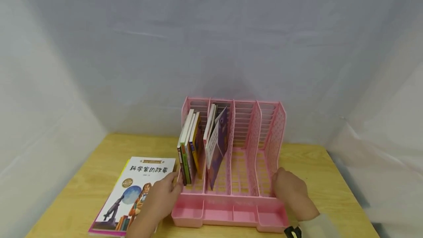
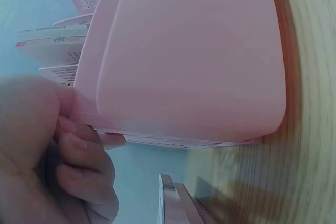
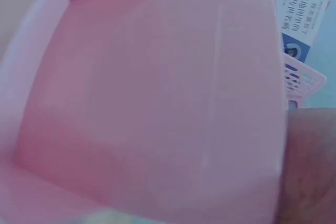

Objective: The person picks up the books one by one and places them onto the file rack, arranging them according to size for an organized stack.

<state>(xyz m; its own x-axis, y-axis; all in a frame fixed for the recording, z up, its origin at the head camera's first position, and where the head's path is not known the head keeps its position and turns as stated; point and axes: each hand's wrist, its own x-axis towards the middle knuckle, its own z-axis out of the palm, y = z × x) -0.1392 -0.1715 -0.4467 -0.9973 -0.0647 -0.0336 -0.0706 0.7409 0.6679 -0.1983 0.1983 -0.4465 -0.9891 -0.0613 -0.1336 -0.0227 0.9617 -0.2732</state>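
A pink desktop book rack (image 1: 242, 219) with upright mesh dividers and a front tray stands on the wooden table. My left hand (image 1: 162, 195) holds its left side near the front; in the left wrist view that hand (image 2: 63, 145) pinches the side wall between thumb and index finger, other fingers curled. At the opposite side my right hand (image 1: 292, 194) grips the lower front of the right wall, its fingertips mostly hidden. Several thin books (image 1: 187, 146) lean in the leftmost slot. The second slot holds more, including a purple book (image 1: 222, 142) slanting forward.
Left of the rack, beside my left forearm, lies a small stack of books topped by a white picture-cover book (image 1: 142, 179). The wooden table (image 1: 307, 164) ends at grey-white sheeting (image 1: 211, 54) behind and on both sides.
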